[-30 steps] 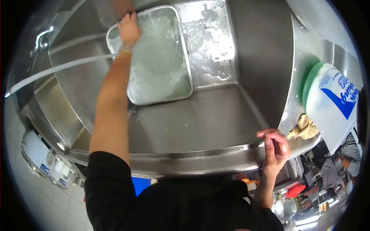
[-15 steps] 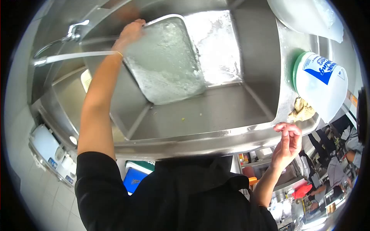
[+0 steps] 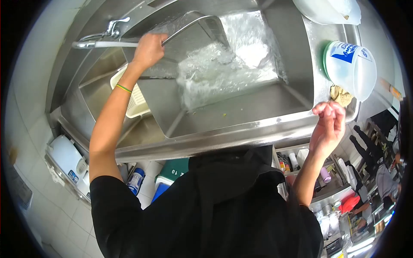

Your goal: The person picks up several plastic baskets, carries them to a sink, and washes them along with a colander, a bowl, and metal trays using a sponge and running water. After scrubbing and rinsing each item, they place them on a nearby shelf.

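L hand clenched on the near-left rim of the metal tray, which is tipped up steeply over the far part of the sink; soapy water pours off it into the basin. R hand is raised at the sink's right near corner, fingers loosely curled, grip holding nothing. Big jug lies on the sink's right ledge, w/ a scrub pad just beside it. Faucet far left; white basket in the left basin.
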Tool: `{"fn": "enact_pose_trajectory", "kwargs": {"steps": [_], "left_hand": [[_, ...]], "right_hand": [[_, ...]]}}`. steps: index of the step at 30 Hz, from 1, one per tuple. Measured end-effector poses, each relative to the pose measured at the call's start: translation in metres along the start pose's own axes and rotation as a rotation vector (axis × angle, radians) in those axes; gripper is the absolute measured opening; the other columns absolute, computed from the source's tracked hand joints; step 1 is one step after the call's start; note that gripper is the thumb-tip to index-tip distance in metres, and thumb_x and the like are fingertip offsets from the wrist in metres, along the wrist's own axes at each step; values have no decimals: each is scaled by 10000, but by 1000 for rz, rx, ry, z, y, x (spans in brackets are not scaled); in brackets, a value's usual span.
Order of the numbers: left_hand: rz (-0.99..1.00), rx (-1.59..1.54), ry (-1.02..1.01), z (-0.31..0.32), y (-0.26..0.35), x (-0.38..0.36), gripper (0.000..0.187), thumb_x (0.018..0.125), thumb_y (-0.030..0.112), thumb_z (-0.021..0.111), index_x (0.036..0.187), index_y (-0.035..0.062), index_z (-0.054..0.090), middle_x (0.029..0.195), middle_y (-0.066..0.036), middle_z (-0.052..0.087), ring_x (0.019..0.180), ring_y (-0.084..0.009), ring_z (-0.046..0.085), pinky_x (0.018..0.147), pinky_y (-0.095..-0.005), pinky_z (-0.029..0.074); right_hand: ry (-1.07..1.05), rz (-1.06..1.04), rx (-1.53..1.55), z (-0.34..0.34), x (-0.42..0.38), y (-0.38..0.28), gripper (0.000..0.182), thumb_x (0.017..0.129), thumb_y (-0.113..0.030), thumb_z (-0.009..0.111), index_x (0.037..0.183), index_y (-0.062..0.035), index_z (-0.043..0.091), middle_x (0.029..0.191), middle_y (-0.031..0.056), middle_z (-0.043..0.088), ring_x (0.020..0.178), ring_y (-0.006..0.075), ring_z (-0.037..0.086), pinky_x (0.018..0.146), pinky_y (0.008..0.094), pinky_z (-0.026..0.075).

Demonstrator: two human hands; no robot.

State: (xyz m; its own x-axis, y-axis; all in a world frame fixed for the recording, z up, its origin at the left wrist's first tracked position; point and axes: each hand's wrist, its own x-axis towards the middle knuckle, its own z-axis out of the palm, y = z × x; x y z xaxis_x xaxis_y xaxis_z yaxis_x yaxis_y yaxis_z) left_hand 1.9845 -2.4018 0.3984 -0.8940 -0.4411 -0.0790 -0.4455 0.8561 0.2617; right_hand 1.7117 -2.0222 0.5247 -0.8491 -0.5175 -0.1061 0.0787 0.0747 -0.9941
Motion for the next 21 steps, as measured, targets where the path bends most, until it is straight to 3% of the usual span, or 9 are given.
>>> {"fn": "enact_pose_trajectory", "kwargs": {"steps": [4,9,12,14,15,16,18,20,21], "left_hand": [[-89,78,-36,-17,39,-22,157,623,7,547,776,38,564,717,-210,582,729,-420,556,665,-507,428],[62,-58,258,-80,100,-37,165,631,26,558,795,39,554,685,-205,568,684,-400,561,615,-489,437],[-66,36,267,-108,119,-45,133,631,19,564,763,23,545,648,-205,550,610,-392,540,563,-432,439],[-435,-69,317,-104,132,-51,93,634,-9,550,722,16,535,608,-192,510,529,-323,537,515,-360,412],[-598,-211,343,-96,138,-49,87,651,-47,534,707,11,567,561,-118,536,482,-183,522,499,-313,390],[-584,-203,347,-86,139,-46,87,651,-47,534,707,11,567,561,-118,536,482,-183,522,499,-313,390],[-713,-613,580,-52,136,-35,131,659,-77,540,749,-9,607,617,-41,603,560,-94,536,528,-279,411],[-761,-819,648,-7,122,-36,170,654,-97,551,791,-36,632,719,-29,641,621,-97,556,580,-258,439],[-869,-853,656,6,133,-35,179,647,-102,553,795,-39,633,738,-64,651,647,-118,577,614,-253,453]], "right_hand": [[-92,-19,115,15,2,-20,140,874,-28,560,1013,-10,558,779,116,611,718,177,562,724,285,440],[-118,-58,6,8,-1,-21,157,887,0,526,1041,4,555,875,128,622,858,190,584,789,303,450],[-107,29,-115,26,-5,-11,145,862,12,545,997,-5,594,914,87,635,889,151,601,801,264,448],[-239,10,-159,45,-8,16,146,847,24,546,964,-28,617,959,50,634,877,125,595,796,241,442],[-338,62,-135,59,-12,28,182,837,-28,554,1003,-58,623,944,43,654,923,137,589,812,267,444],[-395,166,-152,73,-18,44,194,822,-46,577,1008,-74,623,996,62,645,948,162,587,819,281,448],[-452,94,-241,97,-29,66,223,794,-75,608,1017,-79,604,1054,92,601,976,219,573,821,304,448],[-457,43,-336,102,-33,92,213,818,-126,607,1025,-79,586,1060,80,575,938,219,562,777,337,464],[-473,477,-160,98,-34,101,256,826,-196,617,1043,-68,570,1064,86,562,915,226,557,753,357,474]]}}
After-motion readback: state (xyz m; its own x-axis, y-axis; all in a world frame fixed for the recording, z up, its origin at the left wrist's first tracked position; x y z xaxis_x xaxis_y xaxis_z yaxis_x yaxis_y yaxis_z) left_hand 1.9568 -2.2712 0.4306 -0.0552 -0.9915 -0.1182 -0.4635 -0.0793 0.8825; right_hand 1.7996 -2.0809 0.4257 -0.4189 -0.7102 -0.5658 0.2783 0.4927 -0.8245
